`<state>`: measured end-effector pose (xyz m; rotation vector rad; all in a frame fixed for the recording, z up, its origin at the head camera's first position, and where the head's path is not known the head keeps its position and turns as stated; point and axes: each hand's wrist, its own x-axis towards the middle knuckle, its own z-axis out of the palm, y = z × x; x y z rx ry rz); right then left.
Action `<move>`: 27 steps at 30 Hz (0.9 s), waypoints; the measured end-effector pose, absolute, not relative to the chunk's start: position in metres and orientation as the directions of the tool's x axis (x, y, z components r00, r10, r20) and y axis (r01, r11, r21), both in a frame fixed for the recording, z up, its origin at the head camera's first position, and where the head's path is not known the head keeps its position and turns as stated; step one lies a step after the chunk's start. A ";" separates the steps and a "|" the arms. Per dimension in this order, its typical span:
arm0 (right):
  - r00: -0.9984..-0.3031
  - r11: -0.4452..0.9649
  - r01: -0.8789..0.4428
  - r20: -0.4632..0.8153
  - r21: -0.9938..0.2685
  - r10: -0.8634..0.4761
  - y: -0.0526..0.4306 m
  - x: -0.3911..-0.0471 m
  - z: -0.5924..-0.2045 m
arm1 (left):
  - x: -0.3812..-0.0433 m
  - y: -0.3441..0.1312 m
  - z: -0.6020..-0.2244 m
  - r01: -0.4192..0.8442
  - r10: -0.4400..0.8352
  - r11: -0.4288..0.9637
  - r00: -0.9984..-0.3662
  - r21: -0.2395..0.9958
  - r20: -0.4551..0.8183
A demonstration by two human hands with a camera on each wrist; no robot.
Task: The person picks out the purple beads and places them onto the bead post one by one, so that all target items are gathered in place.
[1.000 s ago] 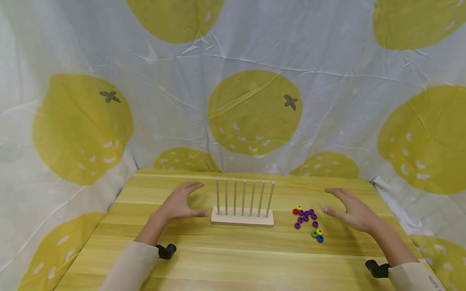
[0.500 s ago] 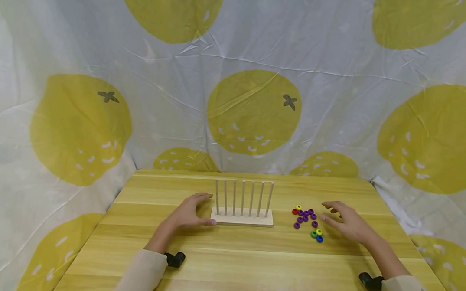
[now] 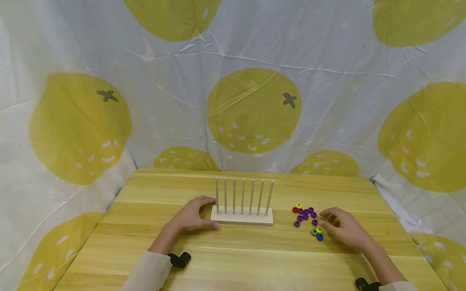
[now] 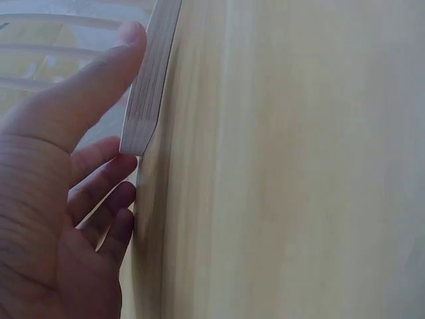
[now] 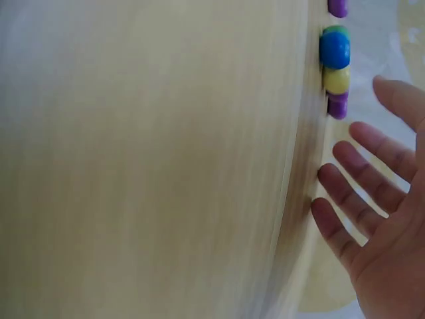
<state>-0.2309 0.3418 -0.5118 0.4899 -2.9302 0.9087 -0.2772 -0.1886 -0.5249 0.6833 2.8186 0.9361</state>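
Observation:
A pale wooden peg stand (image 3: 242, 216) with several upright dowels stands mid-table. My left hand (image 3: 192, 215) is around its left end, thumb at the front edge and fingers towards the back. In the left wrist view, the thumb (image 4: 109, 76) overlaps the base's layered edge (image 4: 153, 80); firm contact is unclear. Small round beads with holes lie loose to the right: several purple beads (image 3: 306, 217), a red bead (image 3: 295, 210), two yellow, a green and a blue bead (image 3: 320, 237). Just right of them hovers my right hand (image 3: 346, 228), fingers loosely bent with nothing held.
The striped wooden table (image 3: 251, 268) carries the stand and beads. A white curtain (image 3: 336, 102) with yellow lemon prints rises behind the table and along both sides. Black wrist cameras (image 3: 180, 260) sit at both cuffs.
My left hand has moved right to the stand's left end. My right hand has come nearer the beads and lower in view, its fingers bending more. Stand and beads have stayed put.

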 end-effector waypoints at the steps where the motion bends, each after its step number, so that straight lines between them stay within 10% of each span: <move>1: -0.951 0.777 -0.303 0.121 -0.552 -0.285 0.341 -0.231 -0.512 | -0.277 -0.188 -0.526 0.390 0.445 0.707 -0.894 0.591 0.058; 27: -0.972 0.744 -0.226 0.089 -0.629 -0.219 0.333 -0.240 -0.529 | -0.272 -0.191 -0.533 0.407 0.430 0.659 -0.894 0.632 0.127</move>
